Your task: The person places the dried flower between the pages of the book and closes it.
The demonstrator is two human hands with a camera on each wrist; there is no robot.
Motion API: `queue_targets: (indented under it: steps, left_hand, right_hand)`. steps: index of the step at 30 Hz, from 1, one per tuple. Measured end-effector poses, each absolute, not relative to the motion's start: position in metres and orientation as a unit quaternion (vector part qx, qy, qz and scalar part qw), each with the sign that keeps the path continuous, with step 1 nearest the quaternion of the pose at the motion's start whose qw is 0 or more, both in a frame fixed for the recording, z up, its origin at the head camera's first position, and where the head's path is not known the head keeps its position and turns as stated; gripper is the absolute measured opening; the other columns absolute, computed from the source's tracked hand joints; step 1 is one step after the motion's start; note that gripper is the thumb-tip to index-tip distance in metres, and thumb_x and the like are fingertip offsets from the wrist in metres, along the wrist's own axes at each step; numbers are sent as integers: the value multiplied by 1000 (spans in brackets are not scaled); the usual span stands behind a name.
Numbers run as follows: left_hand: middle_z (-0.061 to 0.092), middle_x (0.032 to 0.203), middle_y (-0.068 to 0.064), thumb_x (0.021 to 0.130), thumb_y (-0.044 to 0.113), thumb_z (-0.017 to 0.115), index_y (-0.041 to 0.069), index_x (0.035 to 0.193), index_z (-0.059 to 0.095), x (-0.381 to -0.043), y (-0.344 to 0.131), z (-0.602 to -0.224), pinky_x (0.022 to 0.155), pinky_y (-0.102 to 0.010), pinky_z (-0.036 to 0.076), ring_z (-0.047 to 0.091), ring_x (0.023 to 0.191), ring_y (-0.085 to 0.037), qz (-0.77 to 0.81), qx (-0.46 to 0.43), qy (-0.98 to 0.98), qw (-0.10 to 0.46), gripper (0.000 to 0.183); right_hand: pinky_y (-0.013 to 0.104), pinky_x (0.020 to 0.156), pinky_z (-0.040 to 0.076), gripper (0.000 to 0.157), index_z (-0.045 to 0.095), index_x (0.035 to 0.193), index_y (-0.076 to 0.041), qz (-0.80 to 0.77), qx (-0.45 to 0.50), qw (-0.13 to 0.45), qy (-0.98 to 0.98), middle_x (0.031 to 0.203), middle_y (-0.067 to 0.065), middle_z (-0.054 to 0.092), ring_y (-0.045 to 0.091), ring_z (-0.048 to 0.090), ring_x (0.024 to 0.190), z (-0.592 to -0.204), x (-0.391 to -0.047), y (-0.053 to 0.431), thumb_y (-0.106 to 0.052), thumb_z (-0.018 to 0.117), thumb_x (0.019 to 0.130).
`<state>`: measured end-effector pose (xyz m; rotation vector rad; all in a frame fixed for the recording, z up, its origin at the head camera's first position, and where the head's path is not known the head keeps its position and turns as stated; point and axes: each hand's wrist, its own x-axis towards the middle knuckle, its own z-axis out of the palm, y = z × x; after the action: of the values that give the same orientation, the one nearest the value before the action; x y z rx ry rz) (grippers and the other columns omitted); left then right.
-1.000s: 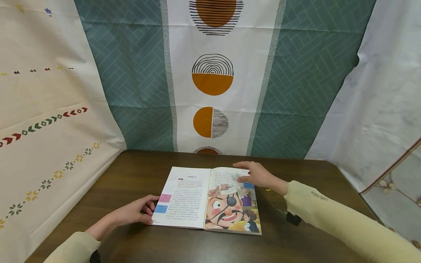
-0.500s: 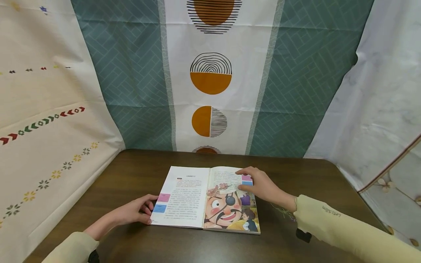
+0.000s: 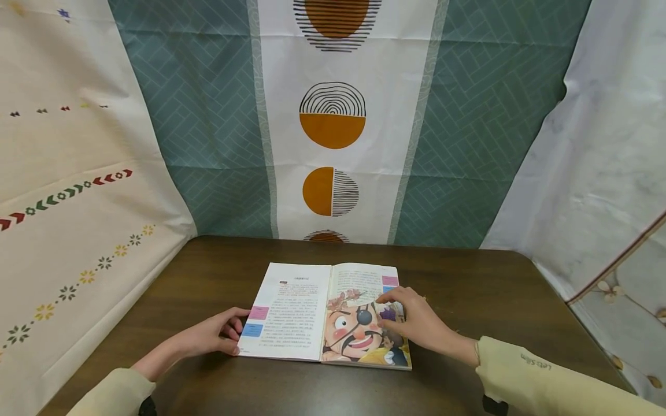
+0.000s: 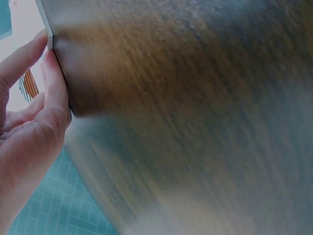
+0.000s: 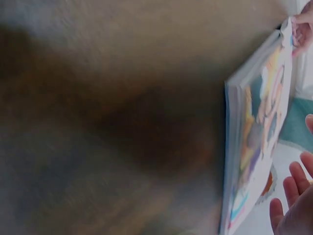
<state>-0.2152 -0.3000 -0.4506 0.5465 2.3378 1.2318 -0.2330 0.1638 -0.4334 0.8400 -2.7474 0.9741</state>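
Book (image 3: 312, 315) open, left fingers (image 3: 237, 313) pinching its edge, right fingers (image 3: 391, 295) apart over it

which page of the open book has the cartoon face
The right page, nearer the right hand; the left page has text and coloured blocks but no picture.

Soft light, glare on table (image 3: 338, 390), wrist views dimmer, right one blurred

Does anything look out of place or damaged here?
Nothing stands out. The book lies open on the table, with no spill or tear in view. The patterned cloth behind it just shows fold creases.
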Motion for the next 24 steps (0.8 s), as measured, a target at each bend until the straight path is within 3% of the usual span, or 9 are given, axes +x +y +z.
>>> queue_targets:
  steps: [5,11,18,24]
  left_hand:
    - [50,107,-14,83,7,75,-9,145,31,-216,-299,-450,77,-19,46,53,94,-19,435,192,852,219,78]
    - [50,108,-13,84,9,75,-8,146,31,-218,-299,-450,78,-19,46,52,96,-21,430,187,856,219,78]
    - [49,108,-13,83,9,76,-8,146,32,-217,-301,-450,78,-19,45,53,94,-17,426,193,858,214,78]
    - [49,108,-13,83,10,76,-8,146,32,-217,-300,-450,78,-19,45,53,95,-18,425,190,858,217,78]
  right_hand:
    - [42,87,50,33,70,110,-15,318,292,49,-901,108,-2,67,21,57,101,-445,-226,167,-30,79,83]
    - [40,84,40,33,68,107,-23,290,299,29,-909,101,-9,65,12,52,98,-451,-215,171,-34,82,79]
    - [32,79,30,46,64,105,-28,247,299,14,-922,100,-14,58,5,44,96,-455,-205,174,-48,86,70]
    - [32,80,29,54,60,110,-28,245,282,-30,-927,103,-14,55,6,41,98,-457,-202,177,-51,86,68]
